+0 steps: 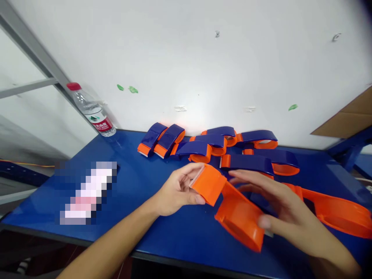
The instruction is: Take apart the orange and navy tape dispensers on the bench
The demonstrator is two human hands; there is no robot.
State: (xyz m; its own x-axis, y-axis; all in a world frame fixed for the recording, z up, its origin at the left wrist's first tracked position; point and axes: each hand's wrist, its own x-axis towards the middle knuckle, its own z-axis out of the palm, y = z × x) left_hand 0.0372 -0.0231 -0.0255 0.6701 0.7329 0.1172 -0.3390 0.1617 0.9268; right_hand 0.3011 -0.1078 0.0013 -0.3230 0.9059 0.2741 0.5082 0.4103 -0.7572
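Left grip [173, 193], right grip [286, 209] bare; forearms [122, 236] bare

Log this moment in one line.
left hand: holding orange tape dispenser, toothed end | right hand: at its loop, grip unclear | blue-topped dispensers: behind hands, on table | bottle: rear left

Single head-worn view, from the near side of the blue surface [130, 186], facing forward and down. Close range on left grip [174, 192], mid-frame, and right grip [286, 209] beside it. White wall [203, 69] across the far side, filling upper half. Wide angle: surface's far corners, left and right, both in.
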